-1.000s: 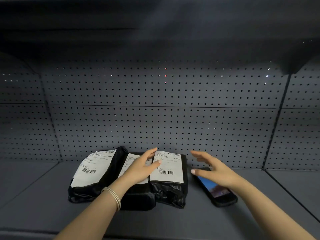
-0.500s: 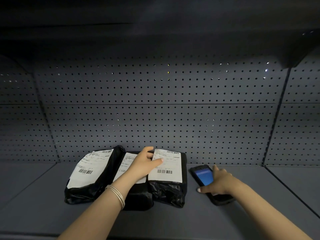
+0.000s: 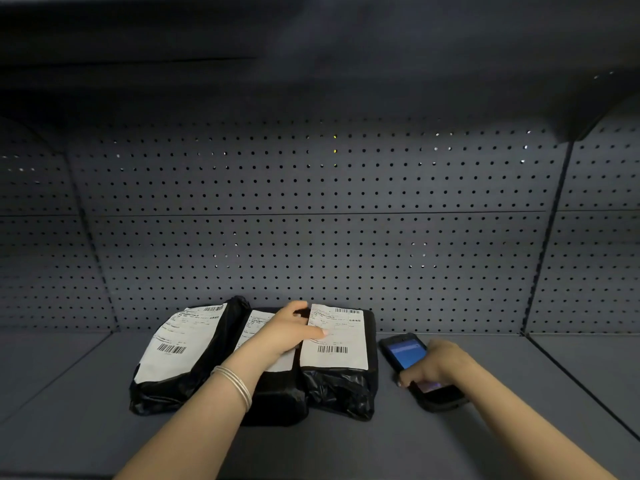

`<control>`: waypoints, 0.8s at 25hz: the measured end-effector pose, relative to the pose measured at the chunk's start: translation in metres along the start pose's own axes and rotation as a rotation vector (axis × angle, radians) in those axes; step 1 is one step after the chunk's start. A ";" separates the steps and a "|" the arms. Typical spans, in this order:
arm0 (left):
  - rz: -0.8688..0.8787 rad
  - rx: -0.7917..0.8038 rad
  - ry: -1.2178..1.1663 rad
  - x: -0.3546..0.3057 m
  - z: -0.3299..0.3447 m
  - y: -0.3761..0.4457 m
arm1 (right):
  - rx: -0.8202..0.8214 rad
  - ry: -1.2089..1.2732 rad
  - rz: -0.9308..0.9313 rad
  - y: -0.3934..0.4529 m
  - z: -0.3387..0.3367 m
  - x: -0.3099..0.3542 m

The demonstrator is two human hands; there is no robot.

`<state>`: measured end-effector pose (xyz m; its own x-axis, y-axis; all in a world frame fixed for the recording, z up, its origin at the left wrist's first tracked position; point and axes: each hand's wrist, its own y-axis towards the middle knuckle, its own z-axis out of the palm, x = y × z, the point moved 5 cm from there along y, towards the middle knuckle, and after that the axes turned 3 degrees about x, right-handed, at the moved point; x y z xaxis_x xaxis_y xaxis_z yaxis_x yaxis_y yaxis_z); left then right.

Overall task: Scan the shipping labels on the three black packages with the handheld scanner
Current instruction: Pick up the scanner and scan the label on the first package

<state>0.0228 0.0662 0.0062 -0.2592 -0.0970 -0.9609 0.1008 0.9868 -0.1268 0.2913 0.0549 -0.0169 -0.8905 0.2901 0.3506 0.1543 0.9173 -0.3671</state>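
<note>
Three black packages lie side by side on the grey shelf, each with a white shipping label and barcode facing up: the left package (image 3: 180, 351), the middle package (image 3: 277, 396) and the right package (image 3: 337, 348). My left hand (image 3: 287, 332) rests across the middle package, its fingers on the right package's label and thumb at that label's top left corner. The black handheld scanner (image 3: 412, 355) lies to the right of the packages with its blue screen lit. My right hand (image 3: 433, 365) is curled over the scanner's near half, gripping its sides.
A grey perforated back panel (image 3: 311, 237) rises right behind the packages. A dark upper shelf (image 3: 311, 64) overhangs the space. Vertical uprights (image 3: 543, 258) divide the bay from neighbouring bays on both sides.
My right hand came down from hovering above the scanner and closed around it. My left hand settled onto the right package's label. The packages have not moved.
</note>
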 end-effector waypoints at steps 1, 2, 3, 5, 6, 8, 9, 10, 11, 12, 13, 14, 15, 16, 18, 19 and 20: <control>-0.022 0.009 -0.059 0.000 0.002 -0.001 | -0.006 0.012 0.011 -0.002 -0.001 0.000; -0.040 0.020 -0.073 -0.001 0.003 -0.002 | -0.005 0.031 0.012 -0.007 -0.003 0.000; -0.050 0.031 -0.070 -0.002 0.004 -0.003 | -0.001 0.054 0.015 -0.008 -0.006 0.000; -0.047 0.034 -0.084 -0.003 0.005 -0.004 | -0.013 0.143 0.004 -0.012 -0.014 -0.002; -0.042 0.029 -0.089 -0.003 0.006 -0.004 | -0.023 0.200 -0.004 -0.014 -0.019 -0.004; -0.009 0.004 -0.083 -0.005 0.006 -0.004 | -0.057 0.266 -0.038 -0.019 -0.030 -0.003; 0.021 -0.013 -0.073 -0.008 0.006 -0.003 | -0.071 0.283 -0.055 -0.025 -0.036 -0.002; 0.060 -0.033 -0.058 -0.010 0.006 -0.003 | -0.080 0.301 -0.077 -0.031 -0.043 0.000; 0.109 -0.058 -0.040 -0.014 0.005 -0.003 | -0.097 0.311 -0.101 -0.039 -0.050 0.003; 0.164 -0.096 -0.019 -0.018 0.005 -0.004 | -0.113 0.324 -0.123 -0.047 -0.057 0.005; 0.221 -0.145 0.003 -0.022 0.004 -0.006 | -0.129 0.343 -0.140 -0.055 -0.064 0.007; 0.277 -0.197 0.029 -0.027 0.004 -0.010 | -0.145 0.357 -0.165 -0.062 -0.070 0.009; 0.327 -0.248 0.055 -0.030 0.005 -0.013 | -0.154 0.373 -0.188 -0.072 -0.075 0.010; 0.370 -0.292 0.082 -0.031 0.007 -0.018 | -0.160 0.388 -0.212 -0.082 -0.079 0.013; 0.435 -0.347 0.108 -0.029 0.011 -0.024 | -0.152 0.393 -0.264 -0.104 -0.082 0.018; 0.453 -0.355 0.104 -0.026 0.012 -0.026 | -0.145 0.386 -0.288 -0.114 -0.081 0.020; 0.465 -0.351 0.090 -0.023 0.014 -0.029 | -0.139 0.375 -0.311 -0.124 -0.079 0.022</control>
<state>0.0390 0.0383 0.0283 -0.3464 0.3520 -0.8695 -0.0969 0.9086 0.4064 0.2865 -0.0307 0.1043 -0.6924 0.0515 0.7197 -0.0157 0.9961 -0.0864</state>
